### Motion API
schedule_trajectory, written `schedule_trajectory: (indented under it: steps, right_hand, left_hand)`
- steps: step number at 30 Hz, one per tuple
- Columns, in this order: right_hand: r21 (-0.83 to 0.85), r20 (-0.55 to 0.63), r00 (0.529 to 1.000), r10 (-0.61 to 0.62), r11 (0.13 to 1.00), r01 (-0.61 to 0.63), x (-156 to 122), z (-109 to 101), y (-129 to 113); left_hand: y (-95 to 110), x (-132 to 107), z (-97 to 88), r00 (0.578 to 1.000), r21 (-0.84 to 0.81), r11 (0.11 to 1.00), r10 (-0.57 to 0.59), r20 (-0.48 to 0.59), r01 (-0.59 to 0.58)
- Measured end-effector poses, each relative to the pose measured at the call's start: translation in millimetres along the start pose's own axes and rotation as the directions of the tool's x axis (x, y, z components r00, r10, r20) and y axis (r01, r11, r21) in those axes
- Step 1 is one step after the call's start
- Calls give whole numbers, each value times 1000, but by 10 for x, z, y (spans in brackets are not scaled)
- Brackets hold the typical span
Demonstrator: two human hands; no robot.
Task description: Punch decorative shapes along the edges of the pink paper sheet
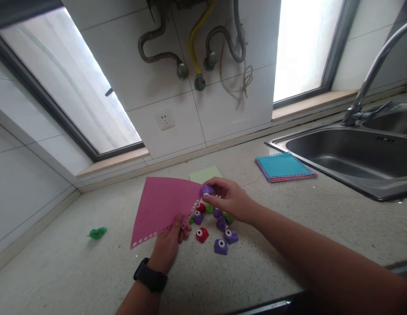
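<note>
My left hand (172,236) pinches the lower corner of a pink sheet of paper (167,201), which is held up off the counter. Small flower-shaped cutouts run along its bottom and right edges. At the sheet's upper right corner, my right hand (227,197) is closed on a purple craft punch (206,190). The punch sits at the paper's edge; whether the paper is inside its slot I cannot tell. Below the hands lie several more punches, among them a red punch (202,235) and a purple punch (220,246). Green ones are partly hidden by my right hand.
A stack of coloured sheets with a blue one on top (282,165) lies beside the steel sink (334,153). Behind my hands is a pale green sheet (206,174). A crumpled green piece (97,233) rests on the counter (68,271) at left. Tap (370,78) at far right.
</note>
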State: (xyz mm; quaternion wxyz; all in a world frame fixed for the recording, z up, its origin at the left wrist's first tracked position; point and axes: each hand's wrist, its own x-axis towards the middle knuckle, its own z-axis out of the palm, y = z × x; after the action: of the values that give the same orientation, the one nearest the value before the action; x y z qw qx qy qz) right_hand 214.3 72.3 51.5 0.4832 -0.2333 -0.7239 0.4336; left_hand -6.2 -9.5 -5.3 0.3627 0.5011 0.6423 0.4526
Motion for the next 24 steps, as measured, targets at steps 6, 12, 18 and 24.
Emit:
schedule_trajectory:
  steps: [6,12,18,24]
  right_hand:
    - [224,80,973,215,948,-228,32,29,34]
    - [238,79,955,286,925,-296,47,46,66]
    - [411,113,929,353,834,-367,45,86,170]
    - [512,146,897,416,745,-429,32,167,193]
  left_hand:
    - [73,-4,28,997,-136,989,70,45,-63]
    - [49,1,3,990,-126,986,124,74,-114]
    - [6,22,-13,984,-97,984,156,89,-147]
    - [37,18,0,984,-117,983,154,88,-143]
